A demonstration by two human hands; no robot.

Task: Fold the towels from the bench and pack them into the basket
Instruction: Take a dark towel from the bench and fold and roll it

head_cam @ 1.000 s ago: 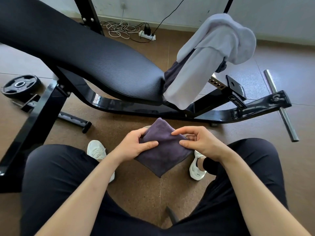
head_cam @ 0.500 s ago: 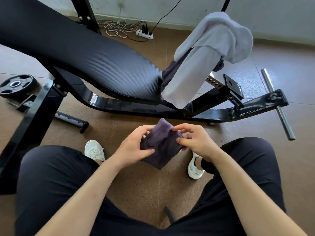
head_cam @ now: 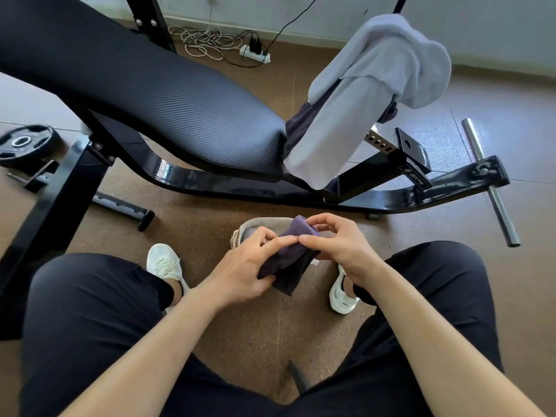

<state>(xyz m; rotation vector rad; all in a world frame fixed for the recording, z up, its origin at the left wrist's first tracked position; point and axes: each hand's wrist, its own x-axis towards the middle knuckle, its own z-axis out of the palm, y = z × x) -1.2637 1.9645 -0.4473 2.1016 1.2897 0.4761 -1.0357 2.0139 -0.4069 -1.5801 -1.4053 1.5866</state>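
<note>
I hold the dark purple towel [head_cam: 288, 263] between both hands, in the air between my knees. In this view it covers the near right part of the basket [head_cam: 258, 223], which stands on the floor. The towel is folded down to a small, thick bundle of soft, matte cloth. It has a rounded bulge at the top, a pointed corner hanging at the bottom and a tiny white tag at its right edge.

My left hand [head_cam: 243, 269] grips the bundle's left side, with the thumb curled low and the fingers laid across the top. My right hand [head_cam: 340, 248] pinches the upper right edge between thumb and bent fingers.

The basket shows a smooth beige cloth lining and a bit of pale, rope-like weave on its left wall.

Beyond it, the bench [head_cam: 168, 97] has a long black pad with a fine ribbed, carbon-like texture, set on a glossy black steel frame. At the pad's right end hangs a light grey towel [head_cam: 370, 94], fluffy and bunched on top, draped flat below. Another dark purple cloth [head_cam: 301, 121] peeks from under it. The floor [head_cam: 240, 332] is brown and speckled like cork.
</note>
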